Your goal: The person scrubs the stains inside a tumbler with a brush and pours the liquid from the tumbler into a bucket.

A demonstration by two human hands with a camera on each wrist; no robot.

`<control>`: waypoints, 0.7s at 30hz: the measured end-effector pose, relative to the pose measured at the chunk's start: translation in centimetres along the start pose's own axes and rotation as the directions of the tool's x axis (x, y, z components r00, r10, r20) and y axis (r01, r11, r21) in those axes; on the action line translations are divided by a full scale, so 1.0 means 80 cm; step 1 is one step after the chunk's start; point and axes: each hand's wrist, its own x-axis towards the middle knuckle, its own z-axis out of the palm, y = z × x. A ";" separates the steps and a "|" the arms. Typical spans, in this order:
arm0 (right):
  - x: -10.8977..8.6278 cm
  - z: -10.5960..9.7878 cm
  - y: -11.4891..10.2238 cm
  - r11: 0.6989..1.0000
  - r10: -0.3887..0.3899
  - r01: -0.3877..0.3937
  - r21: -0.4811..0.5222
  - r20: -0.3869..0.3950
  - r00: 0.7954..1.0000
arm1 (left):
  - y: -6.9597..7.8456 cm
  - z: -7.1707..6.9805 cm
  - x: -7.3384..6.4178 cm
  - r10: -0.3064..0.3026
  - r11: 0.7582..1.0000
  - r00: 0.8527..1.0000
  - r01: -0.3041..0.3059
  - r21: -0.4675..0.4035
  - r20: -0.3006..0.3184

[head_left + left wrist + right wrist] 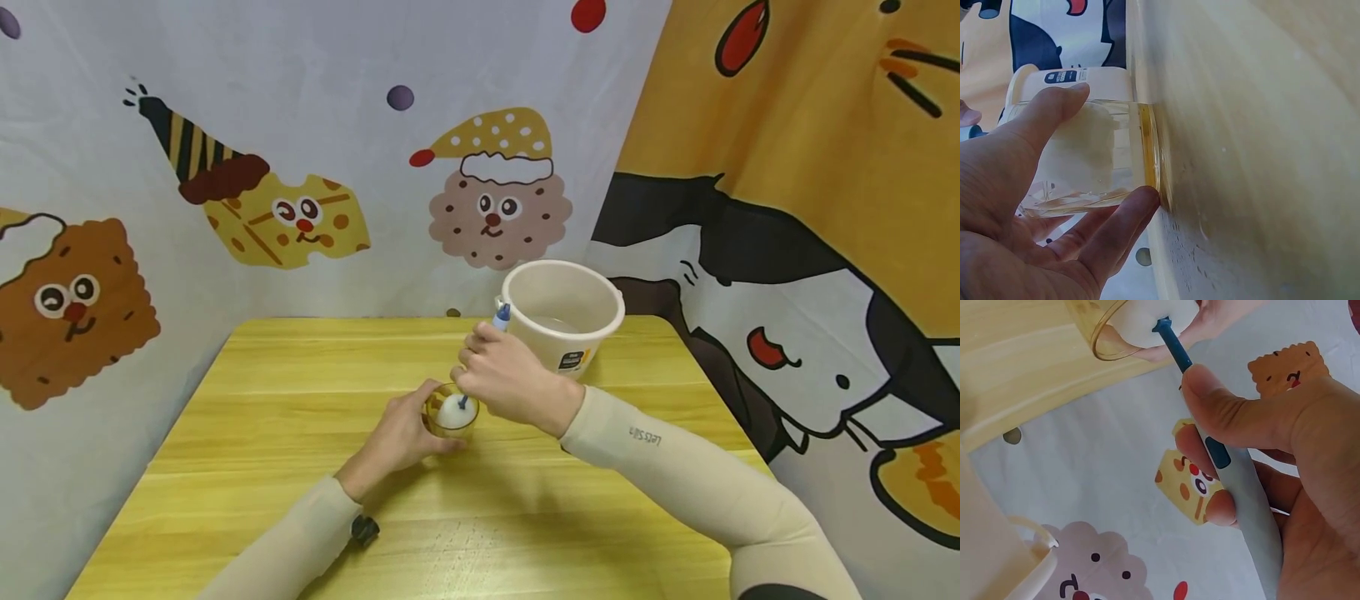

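My left hand (401,433) holds a clear, amber-tinted drinking glass (1124,147) around its side, with the thumb on one side and fingers on the other. In the left wrist view the glass's base is right at the tabletop. My right hand (506,371) grips the pale grey-blue handle of a sponge cup brush (1244,500), thumb along the shaft. The brush's dark blue neck runs down to a white sponge head (1138,325), which sits inside the glass. In the head view the handle's upper end sticks out above the right fist.
A cream bucket (532,337) with a dark label stands on the wooden table (300,367), just beyond my right hand. Small water drops (465,542) dot the table near its front. A cartoon-printed cloth (337,83) hangs behind the table and along the right.
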 end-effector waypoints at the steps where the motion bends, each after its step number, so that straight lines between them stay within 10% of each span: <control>1: 0.001 -0.001 -0.001 1.000 -0.003 0.003 -0.001 0.001 1.000 | 0.000 0.000 0.000 0.000 1.000 1.000 0.000 0.002 0.002; 21: 0.003 -0.001 -0.010 0.997 -0.059 0.055 -0.058 -0.071 0.996 | -0.002 0.003 0.001 -0.042 0.999 0.999 0.041 0.014 0.023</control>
